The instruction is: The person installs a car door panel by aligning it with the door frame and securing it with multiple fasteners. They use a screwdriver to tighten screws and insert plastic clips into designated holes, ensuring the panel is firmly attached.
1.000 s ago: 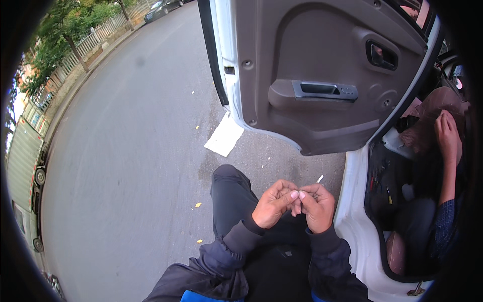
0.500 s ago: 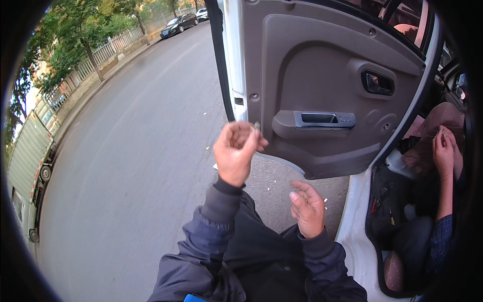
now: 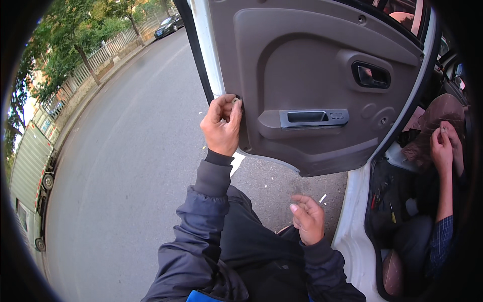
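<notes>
At the outer edge of the brown door panel [image 3: 307, 65], my left hand [image 3: 221, 126] pinches a small pale fastener [image 3: 235, 100] between thumb and fingers. The fastener's exact shape is too small to make out. The fingertips are against or very close to the panel's edge; its contact there is partly hidden by the hand. Lower down and to the right, my right hand [image 3: 309, 221] hangs in the air below the door. Its fingers are half curled, with the thumb apart from them and nothing visible between.
Another person's hands [image 3: 443, 146] meet inside the vehicle at the right. The white door sill [image 3: 354, 216] runs beside my right arm. A pull handle [image 3: 314, 118] and a door release [image 3: 371, 74] are set in the panel. A truck [image 3: 32, 176] and a dark car [image 3: 168, 25] stand along the road.
My left hand has moved up to the panel's outer edge with the small fastener. The door sits further left in view. My right hand has barely moved.
</notes>
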{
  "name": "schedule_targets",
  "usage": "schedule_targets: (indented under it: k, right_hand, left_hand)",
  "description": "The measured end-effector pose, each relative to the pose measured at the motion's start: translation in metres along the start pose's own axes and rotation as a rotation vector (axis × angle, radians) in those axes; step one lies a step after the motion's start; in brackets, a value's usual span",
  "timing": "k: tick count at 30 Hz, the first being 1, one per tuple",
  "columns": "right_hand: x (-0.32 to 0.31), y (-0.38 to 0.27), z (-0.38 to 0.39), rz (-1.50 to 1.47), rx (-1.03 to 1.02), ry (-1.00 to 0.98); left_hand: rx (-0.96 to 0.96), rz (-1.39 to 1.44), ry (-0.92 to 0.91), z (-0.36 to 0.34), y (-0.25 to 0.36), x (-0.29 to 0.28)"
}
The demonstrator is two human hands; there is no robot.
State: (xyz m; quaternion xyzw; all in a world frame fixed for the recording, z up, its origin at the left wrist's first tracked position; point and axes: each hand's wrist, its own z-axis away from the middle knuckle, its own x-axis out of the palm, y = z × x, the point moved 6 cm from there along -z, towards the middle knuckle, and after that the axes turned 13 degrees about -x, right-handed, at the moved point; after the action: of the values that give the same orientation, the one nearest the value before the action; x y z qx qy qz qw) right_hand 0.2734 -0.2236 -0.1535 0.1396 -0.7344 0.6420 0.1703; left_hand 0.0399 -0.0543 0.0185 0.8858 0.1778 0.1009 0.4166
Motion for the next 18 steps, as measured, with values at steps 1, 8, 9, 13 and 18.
schedule_targets:
  k: [1,8,9,13,18]
  right_hand:
    - [-0.001,0.0,0.0,0.001,0.004,0.002]
    - [-0.006,0.004,0.001,-0.001,0.014,0.003]
    - [-0.007,0.005,0.001,0.005,0.016,0.004]
    - [-0.008,0.008,0.001,0.003,0.03,0.011]
    - [-0.005,0.01,0.002,-0.026,0.048,-0.01]
  left_hand:
    - [0.006,-0.019,0.0,-0.001,0.0,-0.001]
    - [0.04,-0.074,-0.014,0.002,-0.004,-0.005]
    - [0.038,-0.073,-0.011,0.002,-0.004,-0.005]
    - [0.058,-0.097,-0.025,-0.002,0.0,-0.006]
    - [0.156,-0.202,-0.001,-0.003,0.011,-0.005]
